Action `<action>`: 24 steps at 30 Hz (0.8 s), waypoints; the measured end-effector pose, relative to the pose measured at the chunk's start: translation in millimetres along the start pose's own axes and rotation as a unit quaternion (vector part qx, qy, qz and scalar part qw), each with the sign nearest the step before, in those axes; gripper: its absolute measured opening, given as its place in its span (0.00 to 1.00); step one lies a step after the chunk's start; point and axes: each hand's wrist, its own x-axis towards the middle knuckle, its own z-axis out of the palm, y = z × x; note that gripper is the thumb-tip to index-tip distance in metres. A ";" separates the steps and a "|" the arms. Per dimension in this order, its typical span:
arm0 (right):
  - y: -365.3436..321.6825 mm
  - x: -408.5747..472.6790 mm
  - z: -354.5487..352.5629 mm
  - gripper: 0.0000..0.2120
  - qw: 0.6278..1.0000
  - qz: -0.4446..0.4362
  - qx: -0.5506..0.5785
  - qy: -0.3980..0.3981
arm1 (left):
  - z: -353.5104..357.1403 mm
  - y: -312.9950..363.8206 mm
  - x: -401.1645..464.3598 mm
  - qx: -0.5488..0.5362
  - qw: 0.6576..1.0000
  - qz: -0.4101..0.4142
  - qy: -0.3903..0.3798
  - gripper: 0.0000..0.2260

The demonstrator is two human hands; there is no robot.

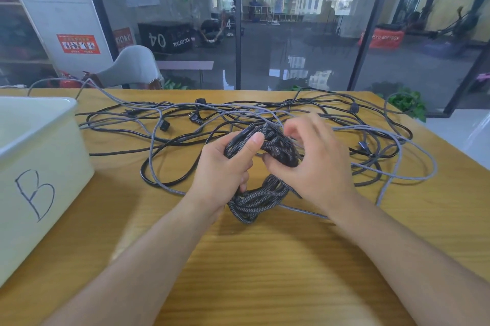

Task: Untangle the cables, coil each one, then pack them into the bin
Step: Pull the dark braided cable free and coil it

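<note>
A dark braided cable wound into a coil [261,198] hangs above the wooden table [265,272] between my hands. My left hand [225,166] grips the coil's left side, thumb pressed over the strands. My right hand [310,161] pinches the upper part of the coil, where a small connector end shows. Behind them lies a tangle of black and grey cables [185,124] with several plugs, spread across the far half of the table. A white bin [39,156] marked "B" stands at the left edge.
A grey chair [132,65] stands beyond the table's far left corner, before a glass wall. A green plant [408,103] sits off the far right corner. One grey cable runs off the table's back left edge.
</note>
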 end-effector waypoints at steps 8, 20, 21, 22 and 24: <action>-3.7 -1.0 -2.5 0.06 0.995 -0.082 0.041 0.033 | -12.2 -5.4 6.8 0.053 0.998 -0.001 0.045 0.18; 25.5 24.1 -45.4 0.08 0.914 0.186 0.359 0.042 | -20.8 7.6 9.0 0.007 0.999 0.018 0.031 0.11; 24.5 23.4 -43.3 0.07 0.908 0.195 0.368 0.044 | -21.8 7.3 8.8 -0.002 0.999 0.014 0.028 0.11; 23.2 22.9 -41.5 0.05 0.897 0.209 0.386 0.045 | -23.0 7.0 8.7 -0.011 1.000 0.010 0.025 0.11; 21.4 22.7 -37.5 0.07 0.847 0.266 0.460 0.030 | -24.1 7.5 7.9 -0.020 1.000 0.005 0.017 0.11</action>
